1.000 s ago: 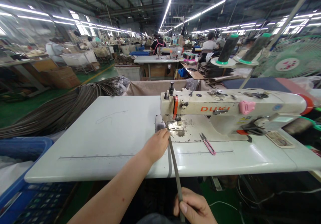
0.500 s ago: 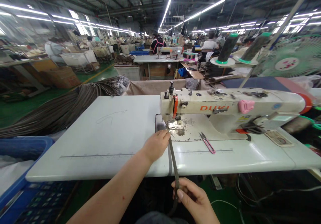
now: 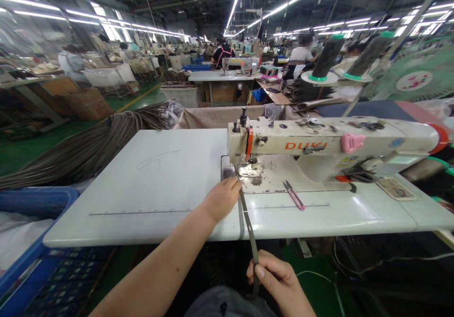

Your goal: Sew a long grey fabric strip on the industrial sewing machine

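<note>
A narrow dark grey-brown strap (image 3: 250,229) runs from the sewing machine's (image 3: 280,142) needle area down over the table's front edge. My left hand (image 3: 223,198) lies just in front of the presser foot, its fingers closed on the strap's upper part; the fingertips partly hide it. Below the table edge, my right hand (image 3: 275,274) pinches the strap between thumb and fingers, and its lower end hangs down by my lap. A small pale mark crosses the strap near the table's ruler line. Pink-handled thread snips (image 3: 294,195) lie on the table right of my left hand.
The white sewing table (image 3: 159,180) spreads to both sides. A blue crate (image 3: 53,194) with white material stands at the left, a bundle of long dark strips (image 3: 85,146) behind it. Thread cones (image 3: 326,59) and a green fan (image 3: 414,78) are at the right. People work farther back.
Fresh strap with a pale mark now shows between my hands. My right hand is slightly lower and farther right. My left hand stays near the needle; the view has shifted a little.
</note>
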